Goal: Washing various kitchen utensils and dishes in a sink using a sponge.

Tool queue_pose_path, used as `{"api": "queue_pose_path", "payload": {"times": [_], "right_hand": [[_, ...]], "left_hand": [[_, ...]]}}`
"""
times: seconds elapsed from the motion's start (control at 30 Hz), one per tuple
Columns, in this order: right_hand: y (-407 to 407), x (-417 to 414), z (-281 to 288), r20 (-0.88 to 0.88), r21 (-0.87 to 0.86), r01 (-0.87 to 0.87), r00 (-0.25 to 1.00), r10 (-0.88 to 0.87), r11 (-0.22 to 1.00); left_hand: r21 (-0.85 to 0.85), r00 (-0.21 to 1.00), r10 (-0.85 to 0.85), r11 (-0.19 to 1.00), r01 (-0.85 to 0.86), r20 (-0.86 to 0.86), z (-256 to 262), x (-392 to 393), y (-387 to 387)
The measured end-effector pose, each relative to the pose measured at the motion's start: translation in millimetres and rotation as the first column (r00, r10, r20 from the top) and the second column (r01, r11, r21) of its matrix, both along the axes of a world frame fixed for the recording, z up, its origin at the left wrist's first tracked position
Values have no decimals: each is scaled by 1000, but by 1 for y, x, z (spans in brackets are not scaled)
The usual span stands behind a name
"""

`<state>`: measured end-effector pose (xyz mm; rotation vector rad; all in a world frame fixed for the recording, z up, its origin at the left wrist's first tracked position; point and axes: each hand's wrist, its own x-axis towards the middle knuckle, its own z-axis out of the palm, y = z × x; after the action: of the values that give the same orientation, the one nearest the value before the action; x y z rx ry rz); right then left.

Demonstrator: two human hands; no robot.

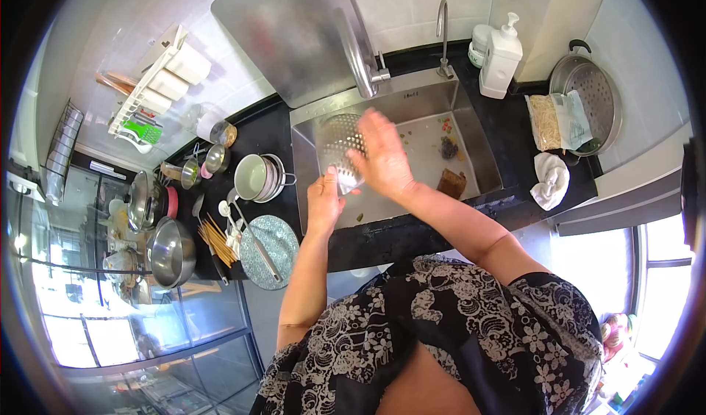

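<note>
Over the left part of a stainless-steel sink (375, 214), a perforated metal strainer (343, 139) is held tilted. My left hand (324, 201) grips its near edge, with the thumb on top. Flat and slightly blurred, my right hand (383, 153) is at the strainer's right side; whether it touches the metal is hard to tell. On the sink floor lie a dark scouring ball (449, 149), a brown sponge (452, 183) and small coloured food scraps (445, 125). A steel faucet (361, 67) reaches over the sink behind the strainer.
Left of the sink are stacked bowls (251, 177), a patterned plate (269, 238) under a long-handled utensil, chopsticks (216, 241) and a steel basin (172, 252). A large metal board (287, 34) leans behind. To the right stand a pump bottle (500, 62), noodles (545, 121) and a white cloth (550, 180).
</note>
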<state>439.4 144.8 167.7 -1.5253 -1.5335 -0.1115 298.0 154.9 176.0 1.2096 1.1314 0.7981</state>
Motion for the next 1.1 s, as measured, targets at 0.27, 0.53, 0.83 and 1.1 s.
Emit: {"api": "queue_pose_path", "payload": {"times": [0.27,0.53,0.83,1.1], "right_hand": [[30,0,8,240,-39,-332,912,331,943],[32,3,-3,329,-20,-287,903,278,958],[55,50,9,-215,-315,-200,967,135,928],[45,39,-11,-999,-25,-535,47,1,844]], "left_hand": [[172,974,-15,984,55,-227,-7,-2,-10],[31,989,-100,994,104,-106,-3,-8,-9],[88,996,25,996,-18,-83,19,-5,-14],[-59,993,-98,994,94,-67,2,-20,14]]}}
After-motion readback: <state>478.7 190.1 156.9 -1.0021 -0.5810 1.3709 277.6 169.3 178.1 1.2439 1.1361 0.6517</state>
